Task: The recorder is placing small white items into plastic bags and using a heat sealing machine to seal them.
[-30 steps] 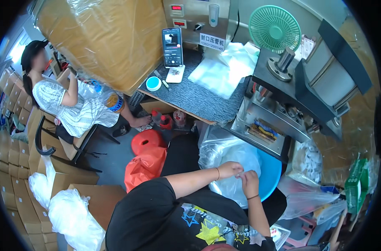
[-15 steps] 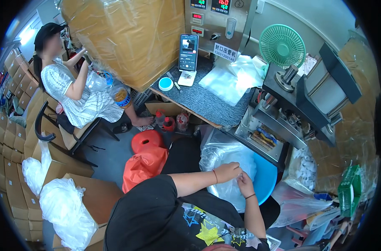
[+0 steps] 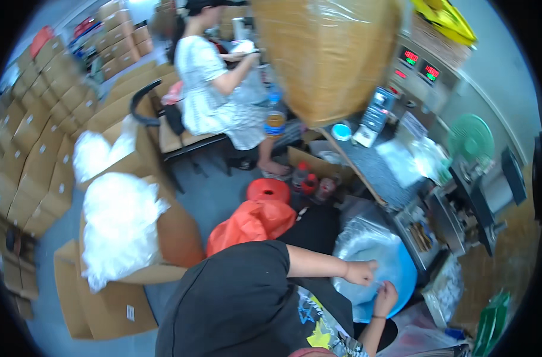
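Packing workshop, stacked cardboard boxes, sealing machine, bagged goods

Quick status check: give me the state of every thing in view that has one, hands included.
left hand: closed, pinching the clear plastic bag.
right hand: fingers curled on the bag's edge.
clear plastic bag: crumpled, lying in the blue tub.
blue tub: upright, lined by the bag.
green fan: upright; spinning or not, cannot tell.
cardboard box: open, stuffed with white plastic.
orange bag: slumped on the floor.
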### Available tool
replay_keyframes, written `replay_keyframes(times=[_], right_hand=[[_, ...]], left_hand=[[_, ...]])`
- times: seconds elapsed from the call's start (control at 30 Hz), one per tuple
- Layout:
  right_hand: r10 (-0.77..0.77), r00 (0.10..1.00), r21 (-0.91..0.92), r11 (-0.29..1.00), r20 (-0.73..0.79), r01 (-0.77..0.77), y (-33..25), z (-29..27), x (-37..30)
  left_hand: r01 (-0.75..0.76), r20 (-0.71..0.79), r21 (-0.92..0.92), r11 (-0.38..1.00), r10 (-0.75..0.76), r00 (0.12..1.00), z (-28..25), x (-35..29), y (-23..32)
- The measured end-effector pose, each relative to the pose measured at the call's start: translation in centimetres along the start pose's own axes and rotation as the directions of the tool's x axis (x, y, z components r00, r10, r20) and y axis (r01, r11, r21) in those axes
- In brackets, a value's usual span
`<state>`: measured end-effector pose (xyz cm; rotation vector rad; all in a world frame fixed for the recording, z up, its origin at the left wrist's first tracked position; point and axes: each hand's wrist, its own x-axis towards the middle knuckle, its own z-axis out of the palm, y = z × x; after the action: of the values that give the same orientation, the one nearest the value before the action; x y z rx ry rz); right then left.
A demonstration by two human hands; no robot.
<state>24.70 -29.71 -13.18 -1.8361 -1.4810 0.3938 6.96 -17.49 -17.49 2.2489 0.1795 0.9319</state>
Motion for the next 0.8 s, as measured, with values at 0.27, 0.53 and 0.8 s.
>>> replay_keyframes(times=[0.27,0.53,0.8], right_hand=[[-0.694,0.662,-0.005,0.691,-0.284,0.723,-18.4,-8.9,-0.7],[-0.857,-0.105,-0.190,-0.009,-0.504,0.982,-21.9,-10.1,3.2],[-0.779,0.620,-0.142,0.605,0.100,0.783,-22.4,-6.3,2.2]], left_hand=[[-0.002,0.024,-0.424,0.906,0.013,1.000,-12.0,5.8,17.3],[-0.242,-0.886,-0.406,0.881,-0.315,0.342,-32.8,-7.2,28.9],[0.299,-0.754,0.587,0.753,0.642,-0.137,-44.4,-21.1,49.6]])
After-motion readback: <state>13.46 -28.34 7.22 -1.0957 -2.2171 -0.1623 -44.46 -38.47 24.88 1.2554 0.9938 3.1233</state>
